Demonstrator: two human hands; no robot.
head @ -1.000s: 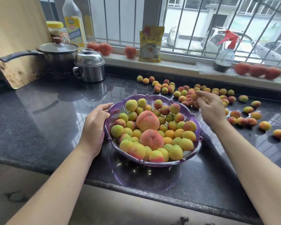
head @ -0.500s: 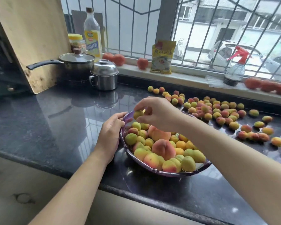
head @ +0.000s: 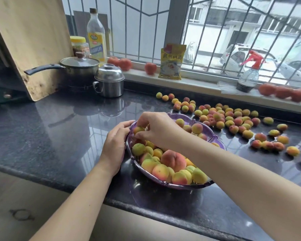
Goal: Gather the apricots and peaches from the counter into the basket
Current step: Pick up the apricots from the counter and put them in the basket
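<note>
Your right forearm [head: 215, 164] covers the middle of the purple basket [head: 207, 134], so the fruit beneath it is hidden from you. The tomatoes [head: 283, 92] on the sill are blurred. The cutting board [head: 30, 40] is cut off at the top edge, and the bottle label [head: 96, 46] is too small to read

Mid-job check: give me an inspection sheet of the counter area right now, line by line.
Surface: dark glossy counter.
Job's things: purple basket heaped with fruit, one large peach on top; loose apricots on the counter to its right.
Clutter: lidded pan, steel pot, oil bottle, spray bottle.
Grippers: left hand grips the basket rim; right hand pinches an apricot over the basket.
Cables: nothing seen.
Surroundings: barred window, parked cars outside.
</note>
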